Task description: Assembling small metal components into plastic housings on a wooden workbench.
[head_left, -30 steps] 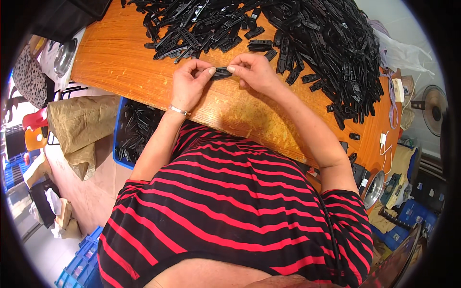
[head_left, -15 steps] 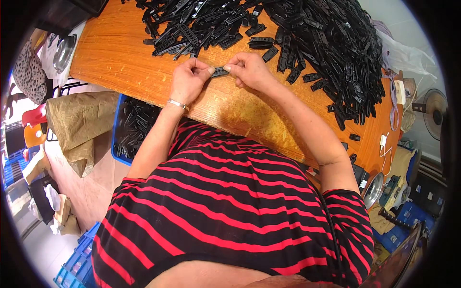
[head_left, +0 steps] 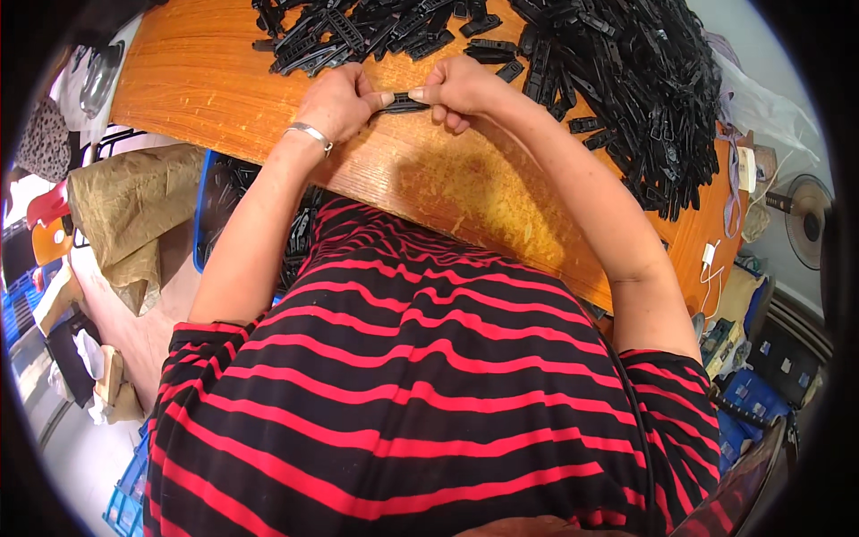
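The left hand (head_left: 337, 105) and right hand (head_left: 466, 87) pinched a black piece (head_left: 405, 103) at the frame's upper centre, and I judged it could slip if their pressure became uneven.

Two hands were counted, one left hand (head_left: 340, 102) and one right hand (head_left: 467, 89), with one black plastic piece (head_left: 405, 104) pinched between them. On one wooden counter (head_left: 192, 76), two heaps of such pieces were seen, a left heap (head_left: 344, 34) and a right heap (head_left: 640, 85); the pieces in each were many and too overlapped to be counted. One blue bin (head_left: 202, 208), one silver bracelet (head_left: 310, 134), one striped shirt (head_left: 394, 358), one fan (head_left: 808, 220), one white plug (head_left: 709, 254) and one brown sheet (head_left: 130, 201) were also counted.
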Motion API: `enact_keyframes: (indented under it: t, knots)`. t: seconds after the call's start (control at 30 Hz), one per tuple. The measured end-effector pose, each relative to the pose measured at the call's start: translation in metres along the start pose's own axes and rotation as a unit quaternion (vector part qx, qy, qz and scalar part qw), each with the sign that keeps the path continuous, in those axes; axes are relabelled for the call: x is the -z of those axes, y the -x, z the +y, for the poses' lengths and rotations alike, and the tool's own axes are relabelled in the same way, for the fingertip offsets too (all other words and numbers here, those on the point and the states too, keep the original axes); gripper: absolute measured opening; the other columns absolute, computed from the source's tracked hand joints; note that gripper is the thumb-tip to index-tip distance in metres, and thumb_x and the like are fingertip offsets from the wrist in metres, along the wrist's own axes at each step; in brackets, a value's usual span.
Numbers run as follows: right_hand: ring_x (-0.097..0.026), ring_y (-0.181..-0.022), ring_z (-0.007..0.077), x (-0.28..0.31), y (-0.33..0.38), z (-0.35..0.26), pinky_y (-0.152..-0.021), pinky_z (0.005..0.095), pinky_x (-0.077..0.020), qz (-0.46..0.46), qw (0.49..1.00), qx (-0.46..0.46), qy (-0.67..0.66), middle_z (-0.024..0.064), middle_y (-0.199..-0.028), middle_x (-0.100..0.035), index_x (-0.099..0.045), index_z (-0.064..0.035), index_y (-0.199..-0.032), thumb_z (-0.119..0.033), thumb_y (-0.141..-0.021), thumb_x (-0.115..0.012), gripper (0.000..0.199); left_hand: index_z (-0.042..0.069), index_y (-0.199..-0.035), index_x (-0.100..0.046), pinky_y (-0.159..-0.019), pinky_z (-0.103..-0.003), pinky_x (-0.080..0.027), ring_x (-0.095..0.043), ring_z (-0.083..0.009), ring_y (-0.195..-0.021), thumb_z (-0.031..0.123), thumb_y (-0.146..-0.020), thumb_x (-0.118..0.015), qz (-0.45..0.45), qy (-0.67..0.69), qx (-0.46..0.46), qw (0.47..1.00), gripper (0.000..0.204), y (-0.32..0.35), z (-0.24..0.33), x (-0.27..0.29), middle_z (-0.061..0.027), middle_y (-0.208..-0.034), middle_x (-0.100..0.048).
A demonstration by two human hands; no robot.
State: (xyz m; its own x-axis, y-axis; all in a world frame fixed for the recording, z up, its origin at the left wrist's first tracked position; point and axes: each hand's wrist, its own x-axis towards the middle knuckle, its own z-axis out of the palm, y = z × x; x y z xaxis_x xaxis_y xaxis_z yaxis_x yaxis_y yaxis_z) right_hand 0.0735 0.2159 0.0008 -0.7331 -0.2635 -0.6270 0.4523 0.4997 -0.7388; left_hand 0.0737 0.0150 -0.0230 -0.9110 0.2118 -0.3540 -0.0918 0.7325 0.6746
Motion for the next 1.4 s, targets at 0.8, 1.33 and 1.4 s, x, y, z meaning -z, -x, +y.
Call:
enact_keyframes:
  t: [0.8, 1.33, 1.4]
  knots:
    - [-0.063, -0.077, 0.0322, 0.051, 0.038, 0.053, -0.062, 0.0407, -0.0509, 0.28, 0.739, 0.283, 0.543, 0.0109, -0.097, -0.056, -0.061, -0.0076, -0.1, -0.005, -0.077, -0.063, 0.023, 0.0, -0.089, -0.065, -0.07, -0.029, -0.05, -0.062, -0.0153, -0.073, 0.012, -0.081, -0.069, 0.187, -0.057, 0.015, 0.981, 0.014, 0.135, -0.117, 0.094, -0.0078, -0.08, -0.066]
    - [-0.056, -0.064, 0.0149, -0.042, 0.034, 0.033, -0.059, 0.0294, -0.0464, 0.244, 0.902, 0.312, 0.173, 0.0036, -0.079, -0.056, -0.059, -0.0055, -0.091, -0.005, -0.08, -0.062, 0.011, 0.006, -0.096, -0.063, -0.071, -0.041, -0.051, -0.062, -0.0324, -0.085, 0.019, -0.079, -0.07, 0.277, -0.147, -0.166, 0.935, 0.022, 0.009, -0.003, 0.0, -0.0135, -0.094, -0.062]
    - [-0.058, -0.066, 0.0191, -0.044, 0.029, 0.045, -0.059, 0.0314, -0.0472, 0.257, 0.87, 0.365, 0.211, 0.0048, -0.08, -0.057, -0.059, -0.0059, -0.089, -0.007, -0.08, -0.063, 0.01, 0.006, -0.095, -0.063, -0.071, -0.041, -0.051, -0.062, -0.0324, -0.086, 0.019, -0.078, -0.07, 0.277, -0.152, -0.152, 0.936, 0.022, 0.01, -0.006, 0.0, -0.0139, -0.095, -0.063]
